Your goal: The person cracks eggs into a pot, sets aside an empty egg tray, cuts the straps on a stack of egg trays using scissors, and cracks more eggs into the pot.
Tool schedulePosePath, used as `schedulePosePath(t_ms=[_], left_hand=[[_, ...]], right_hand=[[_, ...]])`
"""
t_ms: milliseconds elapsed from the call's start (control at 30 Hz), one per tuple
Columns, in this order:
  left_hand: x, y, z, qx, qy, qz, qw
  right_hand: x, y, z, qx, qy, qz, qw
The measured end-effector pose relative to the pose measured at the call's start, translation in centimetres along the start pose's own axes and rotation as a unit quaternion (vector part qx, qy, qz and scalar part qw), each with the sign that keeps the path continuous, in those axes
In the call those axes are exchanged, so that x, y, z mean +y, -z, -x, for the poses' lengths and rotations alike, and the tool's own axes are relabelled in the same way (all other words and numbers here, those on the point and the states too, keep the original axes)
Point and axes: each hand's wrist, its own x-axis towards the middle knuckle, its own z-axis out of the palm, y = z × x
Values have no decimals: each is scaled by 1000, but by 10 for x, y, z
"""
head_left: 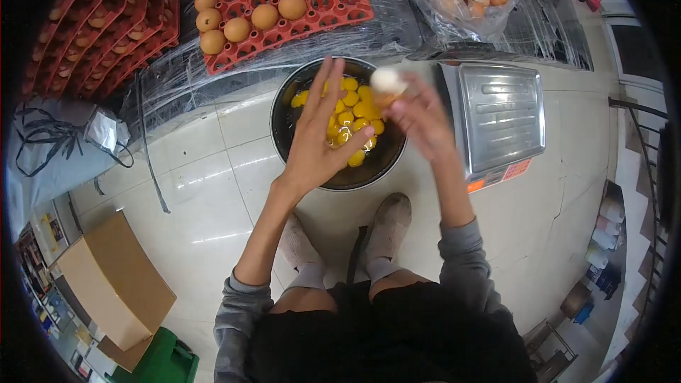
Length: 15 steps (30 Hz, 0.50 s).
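A round dark bowl (284, 143) with a pale rim holds several raw yolks (345, 119) in clear egg white. Over the bowl's left part is my left hand (317, 135), its fingers stretched out and the thumb apart, with nothing in it. My right hand (420, 115), slightly blurred, is at the bowl's right edge with its fingers closed on an eggshell (389, 82), whose pale inside shows. Beyond the bowl, a red egg tray (312, 27) carries brown eggs (264, 16) and has some bare pockets. A clear plastic bag (457, 18) of broken shells lies at the upper right.
Stacked red trays (142, 28) of eggs stand at the upper left. A metal-topped scale (502, 117) is right of the bowl. An open cardboard box (117, 280) and a green bin (167, 362) are at the lower left. My feet are just below the bowl.
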Motion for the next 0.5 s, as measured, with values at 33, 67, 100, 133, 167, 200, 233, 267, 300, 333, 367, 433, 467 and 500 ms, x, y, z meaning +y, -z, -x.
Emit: schedulePosePath(t_ms=[33, 67, 100, 133, 167, 200, 233, 267, 300, 333, 367, 433, 467, 500], left_hand=[[6, 4, 0, 10, 27, 39, 999], [8, 8, 2, 22, 55, 77, 995], [5, 11, 6, 22, 58, 76, 995], [1, 14, 9, 37, 75, 57, 995], [-4, 16, 12, 51, 92, 38, 994], [-7, 17, 16, 52, 94, 37, 994], [-10, 18, 21, 42, 100, 24, 994], [-13, 19, 25, 37, 108, 10, 993], [-14, 22, 29, 46, 111, 6, 993], [-16, 25, 33, 36, 98, -44, 994], [-17, 29, 37, 25, 86, -94, 991], [-21, 33, 41, 42, 117, -74, 989], [-22, 35, 42, 50, 139, -50, 988], [-22, 36, 44, 51, 145, -53, 987]], right_hand=[[-14, 8, -9, 32, 45, 43, 998], [-38, 10, -17, 67, 106, 97, 987], [-66, 11, -27, 102, 166, 150, 969], [-92, 13, -38, 143, 255, 251, 923], [-115, 17, -51, 181, 338, 347, 856], [-131, 25, -66, 193, 378, 439, 792], [-142, 33, -80, 200, 414, 525, 716], [-151, 45, -89, 194, 415, 524, 718], [-158, 51, -98, 220, 401, 635, 622], [-157, 56, -109, 239, 380, 731, 513], [-149, 38, -111, 244, 395, 738, 490], [-119, 8, -120, 166, 421, 708, 542], [-104, -7, -124, 100, 441, 673, 584], [-90, -24, -130, 37, 422, 685, 593]])
